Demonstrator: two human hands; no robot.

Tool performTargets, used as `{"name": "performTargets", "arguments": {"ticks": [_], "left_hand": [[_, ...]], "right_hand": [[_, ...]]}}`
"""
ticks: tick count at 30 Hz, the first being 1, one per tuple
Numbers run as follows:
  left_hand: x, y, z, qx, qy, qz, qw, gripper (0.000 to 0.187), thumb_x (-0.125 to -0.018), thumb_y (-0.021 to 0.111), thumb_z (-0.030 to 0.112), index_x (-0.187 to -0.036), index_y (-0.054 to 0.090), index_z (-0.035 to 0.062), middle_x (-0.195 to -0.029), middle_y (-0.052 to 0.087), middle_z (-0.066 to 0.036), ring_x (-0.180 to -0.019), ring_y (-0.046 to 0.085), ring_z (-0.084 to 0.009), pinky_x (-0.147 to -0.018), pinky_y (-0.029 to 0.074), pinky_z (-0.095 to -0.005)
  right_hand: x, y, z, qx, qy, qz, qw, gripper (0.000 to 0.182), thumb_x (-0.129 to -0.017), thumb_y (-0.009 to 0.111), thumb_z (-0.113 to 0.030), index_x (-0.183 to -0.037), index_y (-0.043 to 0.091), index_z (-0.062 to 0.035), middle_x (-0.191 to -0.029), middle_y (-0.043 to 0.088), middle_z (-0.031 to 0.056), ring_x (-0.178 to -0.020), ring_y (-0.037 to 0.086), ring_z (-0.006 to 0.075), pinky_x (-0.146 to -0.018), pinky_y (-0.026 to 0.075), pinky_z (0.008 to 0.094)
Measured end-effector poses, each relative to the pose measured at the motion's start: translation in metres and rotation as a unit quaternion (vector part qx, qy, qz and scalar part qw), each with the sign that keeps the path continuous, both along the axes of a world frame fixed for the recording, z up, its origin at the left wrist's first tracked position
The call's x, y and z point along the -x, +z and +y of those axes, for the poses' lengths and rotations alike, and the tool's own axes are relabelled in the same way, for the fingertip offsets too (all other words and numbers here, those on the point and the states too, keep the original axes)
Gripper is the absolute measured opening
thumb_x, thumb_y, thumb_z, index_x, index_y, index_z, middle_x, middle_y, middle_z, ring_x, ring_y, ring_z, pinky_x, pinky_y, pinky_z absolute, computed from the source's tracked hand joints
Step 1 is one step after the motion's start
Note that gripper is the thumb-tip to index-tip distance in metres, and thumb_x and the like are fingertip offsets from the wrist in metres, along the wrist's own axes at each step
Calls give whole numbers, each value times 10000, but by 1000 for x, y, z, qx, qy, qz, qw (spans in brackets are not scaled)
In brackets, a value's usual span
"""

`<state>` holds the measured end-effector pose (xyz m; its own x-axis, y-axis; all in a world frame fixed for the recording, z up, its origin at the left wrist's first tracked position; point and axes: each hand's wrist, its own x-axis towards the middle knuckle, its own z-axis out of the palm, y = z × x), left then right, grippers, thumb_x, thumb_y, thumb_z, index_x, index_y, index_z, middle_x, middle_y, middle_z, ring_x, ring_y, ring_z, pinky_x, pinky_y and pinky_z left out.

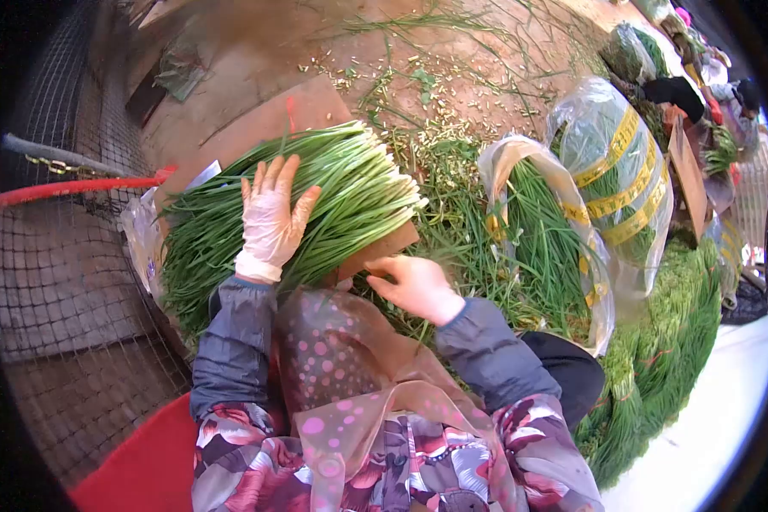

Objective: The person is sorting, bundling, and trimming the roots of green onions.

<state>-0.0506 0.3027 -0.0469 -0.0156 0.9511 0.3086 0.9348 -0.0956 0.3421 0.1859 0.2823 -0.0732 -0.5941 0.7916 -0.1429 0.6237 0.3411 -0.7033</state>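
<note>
My left hand (276,213), in a thin whitish glove, lies flat with fingers spread on a thick pile of garlic chives (341,183). The pale cut ends of the chives point right and their green leaves fall to the left. Under the pile is a brown board (316,104), perhaps cardboard. Close to the board's lower right edge is my right hand (420,287), its thumb and forefinger a little apart with nothing visible between them. Its other fingers are mostly hidden. A translucent apron with pink dots (324,350) covers my lap.
Loose trimmings (435,162) litter the floor ahead. To the right stand an open plastic bag of chives (538,239) and a yellow-taped bag (614,171). Bundled chives (657,367) lie beyond them. Wire mesh (68,290) and a red bar (77,189) border the left. Other people are far right.
</note>
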Motion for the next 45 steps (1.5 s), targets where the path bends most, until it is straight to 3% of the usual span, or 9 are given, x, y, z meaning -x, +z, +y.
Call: {"name": "performTargets", "arguments": {"ticks": [2,10,15,18,24,29,33,41,45], "left_hand": [[-4,17,-10,53,-11,1,999,830,-798,666,536,-1392,388,26,-1396,430,-233,-1348,318,-434,-1109,183,-550],[-9,-25,-16,116,-2,133,984,1442,-349,825,633,-1470,169,8,-1481,245,-223,-1379,213,-449,-1089,170,-627],[-10,-22,-11,132,13,139,981,1267,-478,871,398,-1462,175,8,-1464,278,-221,-1359,258,-429,-1093,219,-587],[5,-26,-4,124,-10,126,984,1166,-534,851,327,-1451,203,12,-1438,321,-217,-1324,315,-422,-1075,272,-557],[10,-19,0,126,-31,139,982,1076,-569,818,304,-1435,249,15,-1384,399,-212,-1258,411,-400,-1037,349,-483],[16,-15,7,161,-29,125,979,1122,-542,850,293,-1436,236,5,-1419,362,-221,-1287,394,-397,-1085,326,-445],[19,-17,4,155,-37,113,981,1117,-543,845,300,-1437,240,14,-1396,382,-213,-1279,395,-378,-1079,326,-443],[19,-24,2,135,-29,108,985,1144,-517,854,314,-1440,240,30,-1387,388,-205,-1268,397,-384,-1066,329,-463],[20,-28,3,109,-29,120,986,1116,-535,846,344,-1440,260,55,-1393,390,-188,-1262,412,-378,-1028,347,-513]], "right_hand": [[23,-15,15,-70,14,-16,997,234,-784,624,-301,-788,656,-68,-757,655,149,-731,648,337,-643,511,445],[44,-23,37,-114,89,24,989,198,-781,598,-235,-879,695,-94,-766,672,124,-737,652,322,-705,517,441],[-5,-6,17,-4,17,53,998,201,-772,617,-165,-939,716,-112,-871,696,80,-831,656,284,-770,514,392],[-15,-15,4,-93,67,61,991,183,-751,612,-81,-884,720,-146,-849,697,49,-794,657,249,-704,510,377],[38,-15,12,-224,190,-18,956,387,-757,641,-192,-1141,629,-235,-681,589,25,-663,612,238,-628,483,397],[77,-39,22,-201,230,-129,943,125,-787,614,-251,-822,703,-171,-740,642,74,-746,648,267,-646,500,398],[41,-32,25,-105,121,140,977,104,-792,656,-250,-802,702,-157,-696,631,57,-703,625,282,-643,494,401],[-56,-21,-1,-102,247,-102,958,105,-787,633,-232,-808,725,-186,-661,629,59,-681,633,265,-600,472,448],[-91,-9,-22,28,273,-405,872,175,-763,682,-292,-881,712,-166,-772,678,105,-708,665,275,-629,524,373]]}}
